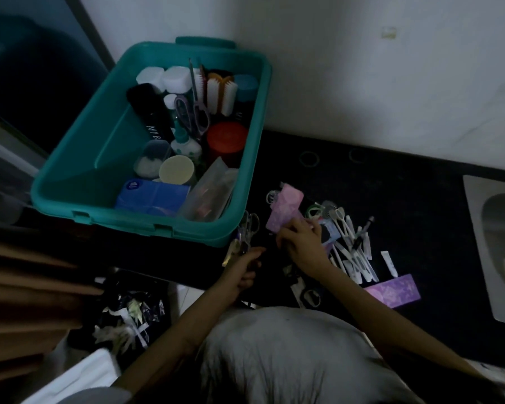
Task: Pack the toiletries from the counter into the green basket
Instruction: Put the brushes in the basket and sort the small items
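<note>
As the right hand (299,239) grips it, the pink packet (285,209) points wallward

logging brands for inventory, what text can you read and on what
"MY B": white letters on the black case in the green basket; the rest is hidden.
On the blue tissue pack: a round mark, too blurred to read.
On the pink packet in the right hand and the purple packet: no readable print.
</note>
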### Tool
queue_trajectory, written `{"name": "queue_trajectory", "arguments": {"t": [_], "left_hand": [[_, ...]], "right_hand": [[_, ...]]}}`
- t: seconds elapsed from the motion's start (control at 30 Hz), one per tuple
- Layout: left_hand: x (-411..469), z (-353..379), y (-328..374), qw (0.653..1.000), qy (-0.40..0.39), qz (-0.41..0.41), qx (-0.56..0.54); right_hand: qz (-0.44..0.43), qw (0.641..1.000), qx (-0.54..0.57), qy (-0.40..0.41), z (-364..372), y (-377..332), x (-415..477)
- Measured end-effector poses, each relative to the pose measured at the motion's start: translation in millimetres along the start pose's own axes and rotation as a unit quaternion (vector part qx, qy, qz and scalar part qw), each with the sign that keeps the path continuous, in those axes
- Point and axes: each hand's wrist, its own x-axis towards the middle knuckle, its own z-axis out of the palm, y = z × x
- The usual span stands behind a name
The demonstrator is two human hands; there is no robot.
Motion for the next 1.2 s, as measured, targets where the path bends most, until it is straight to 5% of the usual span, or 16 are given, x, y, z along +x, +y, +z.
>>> {"name": "queue_trajectory", "arguments": {"t": [0.23,0.5,0.73,0.97,1.2], "left_hand": [[-2.8,34.4,16.3,0.996,-0.085,-0.008,-0.039],[1.7,41.3,18.6,0.997,-0.071,0.027,-0.017],[5.1,16.7,14.4,0.998,-0.058,0.007,-0.011],[-3.8,19.6,9.7,0.997,-0.027,0.055,0.043],[-5.5,11.9,9.2,0.998,-0.032,0.047,0.036]], "right_hand": [[0.070,0.964,0.224,0.123,-0.6,-12.1,3.7],[0.033,0.976,0.209,0.052,-12.0,-7.1,0.1],[0.176,0.922,0.282,0.198,-29.2,6.0,22.9],[0.207,0.959,0.194,-0.006,-12.8,19.9,92.5],[0.069,0.990,-0.010,-0.125,14.3,21.2,103.1]]}}
